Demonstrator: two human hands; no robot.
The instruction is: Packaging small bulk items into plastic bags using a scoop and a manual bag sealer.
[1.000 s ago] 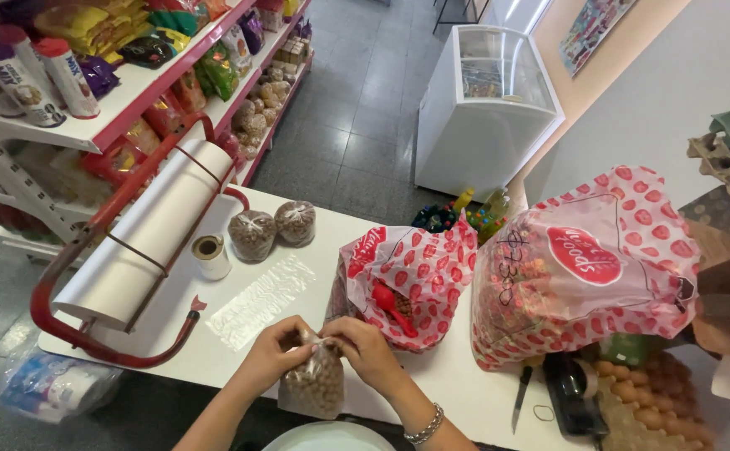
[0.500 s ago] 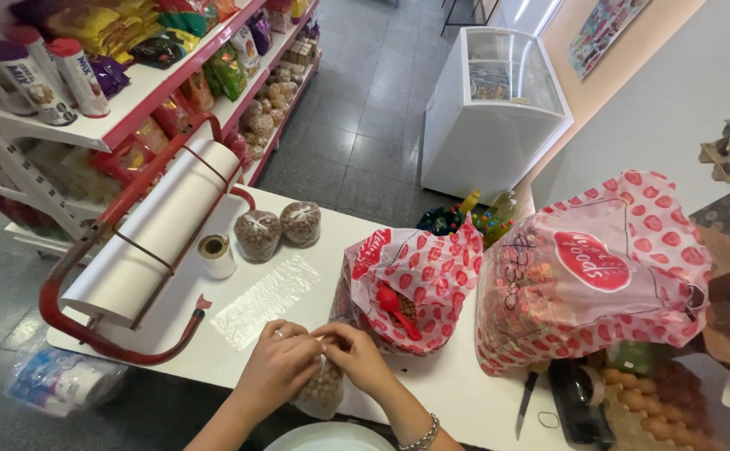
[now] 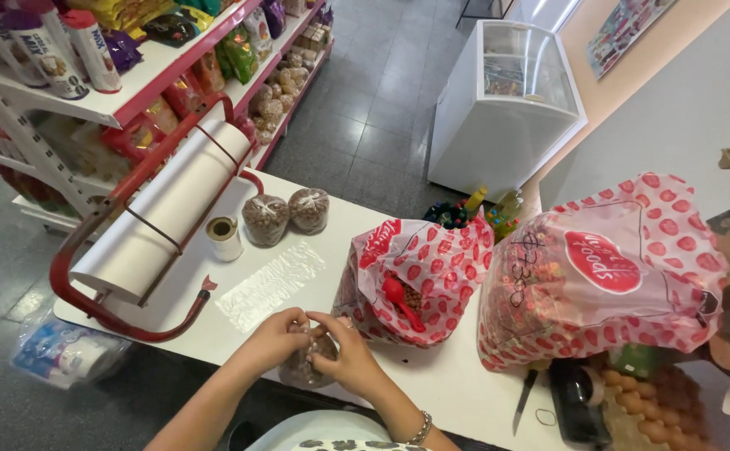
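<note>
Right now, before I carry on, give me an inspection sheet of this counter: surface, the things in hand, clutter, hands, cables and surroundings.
Surface: white counter, a flat stack of clear bags lying on it.
Things in hand: small clear filled bag at the near edge, top pinched by both hands.
Clutter: two filled small bags, tape roll, big film roll on a red holder, open red-spotted sack with a red scoop, large full red-spotted sack, knife, eggs.
Hands: left hand and right hand, each with a grip on the bag's top.
Cables: nothing seen.
Surroundings: stocked shelves, white chest freezer, tiled floor.
</note>
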